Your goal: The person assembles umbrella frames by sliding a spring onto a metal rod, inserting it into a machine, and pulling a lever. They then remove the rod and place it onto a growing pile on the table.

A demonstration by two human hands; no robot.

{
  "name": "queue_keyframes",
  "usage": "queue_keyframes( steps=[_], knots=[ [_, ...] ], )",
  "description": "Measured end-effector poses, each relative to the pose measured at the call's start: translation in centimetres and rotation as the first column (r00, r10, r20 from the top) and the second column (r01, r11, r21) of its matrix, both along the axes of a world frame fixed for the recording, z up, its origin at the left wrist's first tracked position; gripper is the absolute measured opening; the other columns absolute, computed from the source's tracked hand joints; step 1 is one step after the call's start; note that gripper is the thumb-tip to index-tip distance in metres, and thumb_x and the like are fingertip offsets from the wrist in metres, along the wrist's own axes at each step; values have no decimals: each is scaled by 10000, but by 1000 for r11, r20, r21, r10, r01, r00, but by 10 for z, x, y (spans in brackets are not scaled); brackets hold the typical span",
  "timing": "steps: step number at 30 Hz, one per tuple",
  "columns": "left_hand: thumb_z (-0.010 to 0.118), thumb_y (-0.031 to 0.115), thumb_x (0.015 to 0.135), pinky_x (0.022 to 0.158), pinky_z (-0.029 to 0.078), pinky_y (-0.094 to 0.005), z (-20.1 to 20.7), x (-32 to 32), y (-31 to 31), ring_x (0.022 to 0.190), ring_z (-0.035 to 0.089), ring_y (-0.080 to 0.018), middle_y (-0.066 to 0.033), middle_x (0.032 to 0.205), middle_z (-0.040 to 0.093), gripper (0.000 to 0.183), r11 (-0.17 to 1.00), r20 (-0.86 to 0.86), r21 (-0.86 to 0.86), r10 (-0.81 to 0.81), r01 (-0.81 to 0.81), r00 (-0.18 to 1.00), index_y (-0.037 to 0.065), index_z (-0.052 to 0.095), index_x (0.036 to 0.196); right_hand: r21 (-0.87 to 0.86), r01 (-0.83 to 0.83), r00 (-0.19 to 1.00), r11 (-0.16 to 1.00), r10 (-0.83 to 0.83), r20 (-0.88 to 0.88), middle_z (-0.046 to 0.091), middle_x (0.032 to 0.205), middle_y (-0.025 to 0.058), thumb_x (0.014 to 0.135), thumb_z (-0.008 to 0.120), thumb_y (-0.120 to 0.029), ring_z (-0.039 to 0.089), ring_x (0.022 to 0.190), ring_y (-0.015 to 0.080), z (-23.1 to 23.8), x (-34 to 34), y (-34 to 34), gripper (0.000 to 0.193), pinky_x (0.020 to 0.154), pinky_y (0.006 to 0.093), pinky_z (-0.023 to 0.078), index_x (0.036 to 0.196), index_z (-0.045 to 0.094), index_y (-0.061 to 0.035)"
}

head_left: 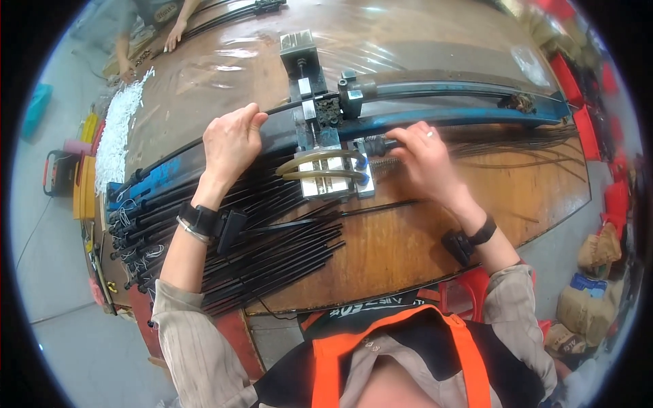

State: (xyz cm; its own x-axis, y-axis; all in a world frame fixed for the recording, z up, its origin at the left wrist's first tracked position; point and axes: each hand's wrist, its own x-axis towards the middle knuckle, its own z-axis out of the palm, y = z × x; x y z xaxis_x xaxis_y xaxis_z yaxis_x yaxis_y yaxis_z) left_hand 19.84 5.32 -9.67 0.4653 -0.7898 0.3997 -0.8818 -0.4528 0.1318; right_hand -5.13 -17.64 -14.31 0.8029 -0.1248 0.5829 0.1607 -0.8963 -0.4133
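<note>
In the middle of the table stands a metal clamping fixture (320, 166) with two curved, yellowish hoses (313, 158) across its front. A thin black rod (280, 107) runs from the far left into the fixture. My left hand (232, 143) is closed round this rod, left of the fixture. My right hand (425, 160) has its fingers closed on a dark handle (378, 145) at the fixture's right side. The handle's outer end is hidden by the fingers.
Many black rods (272, 265) lie piled at the near left. A blue rail (462, 119) extends both ways from the fixture. Thin wires (510, 144) lie at the right. White pieces (122, 132) are heaped at the far left, near another person's hand (175, 35).
</note>
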Motion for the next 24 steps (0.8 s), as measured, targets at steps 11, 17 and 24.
queue_keyframes(
  steps=[11,17,24],
  knots=[
    [544,306,951,632,484,-460,7,5,-3,735,627,-380,-148,740,643,280,993,-42,107,43,-39,998,67,580,809,-28,14,998,1000,-13,55,614,864,104,864,663,-93,563,828,268,3,3,3,308,769,361,428,1162,629,-22],
    [502,343,965,719,492,-481,27,10,-11,820,630,-412,-187,815,666,321,959,-308,282,83,7,948,67,633,866,13,18,996,1000,-19,82,616,868,115,911,625,-135,566,817,278,-2,7,3,290,735,362,446,1172,626,-9],
    [499,348,969,698,497,-492,17,7,-6,827,634,-415,-187,829,673,308,972,-249,234,79,-19,965,88,639,882,176,7,999,984,3,-53,617,857,133,924,621,-153,580,755,299,-4,-3,7,236,690,374,487,1115,637,-16]
  ],
)
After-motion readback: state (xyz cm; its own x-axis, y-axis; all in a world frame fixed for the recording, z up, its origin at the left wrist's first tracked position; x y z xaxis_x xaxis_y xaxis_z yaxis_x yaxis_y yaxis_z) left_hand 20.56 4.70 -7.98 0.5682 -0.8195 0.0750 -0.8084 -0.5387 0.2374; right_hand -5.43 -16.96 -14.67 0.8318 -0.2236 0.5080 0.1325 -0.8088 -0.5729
